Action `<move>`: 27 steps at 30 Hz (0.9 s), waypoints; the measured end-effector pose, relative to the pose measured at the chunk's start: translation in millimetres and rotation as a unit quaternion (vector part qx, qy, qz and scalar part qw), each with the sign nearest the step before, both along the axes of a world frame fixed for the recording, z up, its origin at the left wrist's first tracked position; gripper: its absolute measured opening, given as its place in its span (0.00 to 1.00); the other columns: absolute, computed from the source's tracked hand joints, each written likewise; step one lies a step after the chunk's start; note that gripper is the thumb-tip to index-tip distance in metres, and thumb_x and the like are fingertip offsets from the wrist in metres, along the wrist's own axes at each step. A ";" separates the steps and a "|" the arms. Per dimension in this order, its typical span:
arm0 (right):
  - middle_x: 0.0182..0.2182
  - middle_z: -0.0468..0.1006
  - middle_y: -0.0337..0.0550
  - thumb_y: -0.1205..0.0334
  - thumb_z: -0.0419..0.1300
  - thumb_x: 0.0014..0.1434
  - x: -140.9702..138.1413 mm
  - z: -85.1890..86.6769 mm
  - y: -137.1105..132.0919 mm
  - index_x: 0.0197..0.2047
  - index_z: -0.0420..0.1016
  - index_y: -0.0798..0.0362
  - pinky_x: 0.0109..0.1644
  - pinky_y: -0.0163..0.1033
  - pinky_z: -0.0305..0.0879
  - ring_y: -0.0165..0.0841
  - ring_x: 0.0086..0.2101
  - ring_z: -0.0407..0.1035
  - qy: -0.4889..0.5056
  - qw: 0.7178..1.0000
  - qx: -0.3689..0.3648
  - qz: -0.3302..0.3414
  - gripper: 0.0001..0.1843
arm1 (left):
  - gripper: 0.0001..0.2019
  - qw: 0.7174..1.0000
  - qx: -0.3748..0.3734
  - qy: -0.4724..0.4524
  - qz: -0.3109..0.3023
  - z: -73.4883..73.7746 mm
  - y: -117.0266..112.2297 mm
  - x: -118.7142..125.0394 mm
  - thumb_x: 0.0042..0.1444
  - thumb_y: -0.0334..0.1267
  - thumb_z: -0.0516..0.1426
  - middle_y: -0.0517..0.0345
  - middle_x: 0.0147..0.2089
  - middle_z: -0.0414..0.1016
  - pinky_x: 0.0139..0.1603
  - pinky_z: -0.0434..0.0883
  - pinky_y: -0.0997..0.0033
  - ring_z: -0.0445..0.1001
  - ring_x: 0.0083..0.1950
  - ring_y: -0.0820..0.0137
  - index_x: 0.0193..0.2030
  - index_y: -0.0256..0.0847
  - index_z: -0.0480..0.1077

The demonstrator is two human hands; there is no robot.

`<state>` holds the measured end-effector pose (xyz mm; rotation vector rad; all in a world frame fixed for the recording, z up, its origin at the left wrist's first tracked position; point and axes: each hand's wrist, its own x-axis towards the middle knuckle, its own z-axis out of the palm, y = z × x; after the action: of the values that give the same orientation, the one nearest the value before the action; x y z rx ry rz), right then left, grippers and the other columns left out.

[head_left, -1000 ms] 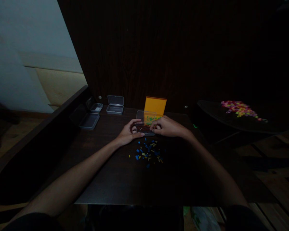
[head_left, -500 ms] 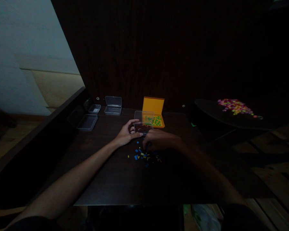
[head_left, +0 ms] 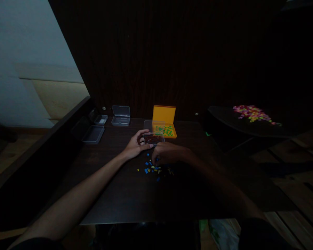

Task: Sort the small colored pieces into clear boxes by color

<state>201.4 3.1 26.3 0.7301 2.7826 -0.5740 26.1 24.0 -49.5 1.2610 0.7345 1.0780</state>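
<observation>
My left hand (head_left: 136, 145) curls round the left side of a clear plastic box (head_left: 154, 139) with its lid raised, thumb at the front and fingers behind. Small reddish-brown pieces lie inside that box. Just in front of it, my right hand (head_left: 168, 153) reaches down over a loose pile of small blue and yellow building bricks (head_left: 152, 167). Its fingers are bent together at the pile's far edge, and whatever is between the fingertips is hidden.
Behind the clear box stands an open orange case (head_left: 164, 114) with green pieces. At the back left are an open clear box (head_left: 120, 120), a shallow clear box (head_left: 93, 134) and a smaller one (head_left: 101, 119). Colourful pieces (head_left: 254, 114) lie on a dark surface at right.
My right hand has dipped slightly lower toward the bricks. My left hand keeps its hold on the clear box. The whole view has shifted a little.
</observation>
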 end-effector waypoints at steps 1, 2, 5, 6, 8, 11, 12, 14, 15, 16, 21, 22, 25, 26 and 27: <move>0.34 0.81 0.37 0.68 0.59 0.54 0.6 0.1 0.4 0.37 0.81 0.50 0.33 0.32 0.56 0.28 0.33 0.71 0.003 1.000 0.000 -0.001 0.10 | 0.33 1.000 0.001 0.002 0.000 0.2 0.0 -0.1 0.39 0.30 0.67 0.45 0.58 0.67 0.58 0.67 0.56 0.72 0.54 0.63 0.53 0.39 0.63; 0.33 0.81 0.37 0.68 0.59 0.54 1.4 0.5 0.9 0.37 0.81 0.50 0.33 0.32 0.56 0.28 0.33 0.71 0.006 1.000 0.000 -0.003 0.10 | 0.33 1.000 0.001 0.004 0.001 0.2 0.0 -0.1 0.39 0.30 0.67 0.45 0.58 0.67 0.58 0.67 0.56 0.72 0.54 0.63 0.53 0.39 0.63; 0.33 0.81 0.37 0.69 0.59 0.54 4.3 3.6 1.4 0.37 0.80 0.50 0.33 0.32 0.56 0.27 0.32 0.71 0.015 1.000 -0.005 -0.007 0.10 | 0.33 1.000 0.001 0.005 0.002 0.2 0.0 -0.1 0.38 0.30 0.67 0.45 0.58 0.67 0.59 0.67 0.55 0.72 0.54 0.63 0.53 0.39 0.63; 0.33 0.81 0.37 0.69 0.59 0.54 5.0 5.0 1.1 0.37 0.80 0.50 0.33 0.31 0.56 0.27 0.32 0.71 0.016 1.000 -0.006 -0.005 0.10 | 0.33 1.000 0.000 0.004 0.002 0.0 0.0 -0.1 0.38 0.30 0.67 0.46 0.58 0.67 0.58 0.67 0.55 0.72 0.53 0.63 0.53 0.39 0.63; 0.34 0.81 0.37 0.69 0.59 0.53 5.7 7.4 -0.3 0.38 0.80 0.49 0.34 0.31 0.56 0.27 0.33 0.71 0.012 1.000 -0.010 0.000 0.11 | 0.33 1.000 -0.004 0.002 0.000 -0.2 0.0 0.2 0.38 0.30 0.67 0.46 0.58 0.67 0.58 0.68 0.55 0.73 0.53 0.64 0.53 0.39 0.62; 0.35 0.81 0.38 0.70 0.59 0.53 5.4 8.8 -3.3 0.39 0.80 0.49 0.33 0.31 0.56 0.29 0.34 0.71 -0.009 1.000 -0.003 -0.011 0.12 | 0.33 1.000 -0.011 -0.003 -0.002 -0.2 -0.1 0.4 0.38 0.29 0.68 0.46 0.57 0.67 0.57 0.68 0.57 0.73 0.52 0.64 0.53 0.39 0.62; 0.35 0.81 0.38 0.70 0.59 0.54 5.3 8.5 -4.2 0.38 0.80 0.48 0.33 0.32 0.56 0.29 0.34 0.71 -0.016 1.000 0.002 -0.017 0.12 | 0.33 1.000 -0.011 -0.004 -0.002 -0.2 -0.1 0.4 0.38 0.29 0.68 0.46 0.57 0.67 0.57 0.68 0.57 0.73 0.52 0.65 0.53 0.39 0.62; 0.35 0.80 0.39 0.67 0.59 0.54 5.5 7.3 -5.6 0.38 0.80 0.48 0.33 0.32 0.55 0.31 0.35 0.70 -0.024 0.999 0.016 -0.027 0.10 | 0.33 1.000 -0.010 -0.004 0.000 -0.1 -0.1 0.3 0.38 0.29 0.68 0.46 0.58 0.67 0.57 0.69 0.58 0.73 0.52 0.65 0.53 0.39 0.62; 0.35 0.80 0.40 0.66 0.60 0.54 6.0 6.5 -6.1 0.39 0.80 0.48 0.33 0.33 0.55 0.32 0.36 0.70 -0.026 0.999 0.021 -0.032 0.10 | 0.33 1.000 -0.009 -0.004 0.001 -0.2 0.0 0.3 0.38 0.29 0.68 0.47 0.58 0.67 0.57 0.69 0.58 0.73 0.52 0.65 0.53 0.39 0.62; 0.34 0.80 0.40 0.65 0.60 0.55 6.6 5.6 -6.7 0.39 0.80 0.48 0.33 0.33 0.54 0.32 0.36 0.70 -0.027 0.999 0.026 -0.036 0.09 | 0.33 1.000 -0.009 -0.005 0.002 -0.3 0.2 0.2 0.38 0.28 0.68 0.47 0.58 0.67 0.57 0.69 0.58 0.73 0.52 0.66 0.53 0.39 0.62; 0.34 0.78 0.42 0.63 0.57 0.59 10.7 1.9 -12.6 0.39 0.79 0.49 0.36 0.34 0.56 0.32 0.36 0.69 -0.026 0.998 0.026 -0.048 0.10 | 0.32 1.000 -0.011 -0.015 -0.004 -1.8 1.4 0.3 0.38 0.28 0.68 0.47 0.59 0.67 0.56 0.70 0.58 0.74 0.51 0.66 0.52 0.40 0.63; 0.35 0.78 0.42 0.63 0.56 0.59 11.3 1.6 -14.4 0.40 0.79 0.49 0.37 0.35 0.57 0.32 0.36 0.68 -0.025 0.998 0.025 -0.052 0.10 | 0.32 1.000 -0.011 -0.017 -0.004 -2.2 1.6 0.4 0.37 0.28 0.68 0.47 0.59 0.67 0.56 0.70 0.58 0.74 0.51 0.66 0.52 0.40 0.63; 0.37 0.78 0.43 0.64 0.56 0.60 12.4 1.7 -19.7 0.41 0.78 0.50 0.40 0.36 0.58 0.33 0.37 0.68 -0.027 0.997 0.027 -0.073 0.10 | 0.32 1.000 -0.010 -0.015 -0.003 -2.7 1.8 0.5 0.37 0.28 0.68 0.47 0.58 0.67 0.56 0.70 0.58 0.74 0.51 0.67 0.52 0.40 0.63; 0.37 0.77 0.43 0.64 0.56 0.60 12.6 1.8 -21.1 0.41 0.78 0.50 0.40 0.36 0.58 0.33 0.37 0.68 -0.028 0.996 0.027 -0.080 0.10 | 0.32 1.000 -0.010 -0.014 -0.002 -2.6 1.7 0.5 0.37 0.28 0.68 0.46 0.58 0.67 0.56 0.70 0.58 0.74 0.50 0.66 0.52 0.40 0.63; 0.37 0.77 0.44 0.63 0.56 0.60 12.8 1.7 -22.3 0.41 0.77 0.50 0.40 0.36 0.58 0.33 0.38 0.68 -0.031 0.995 0.027 -0.086 0.10 | 0.32 1.000 -0.009 -0.011 -0.002 -2.4 1.5 0.5 0.38 0.29 0.68 0.46 0.58 0.67 0.56 0.70 0.58 0.74 0.51 0.66 0.52 0.40 0.63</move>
<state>214.2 -19.2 28.0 0.9900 2.7045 -0.4993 26.5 25.6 -51.9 1.2322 0.7235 1.0781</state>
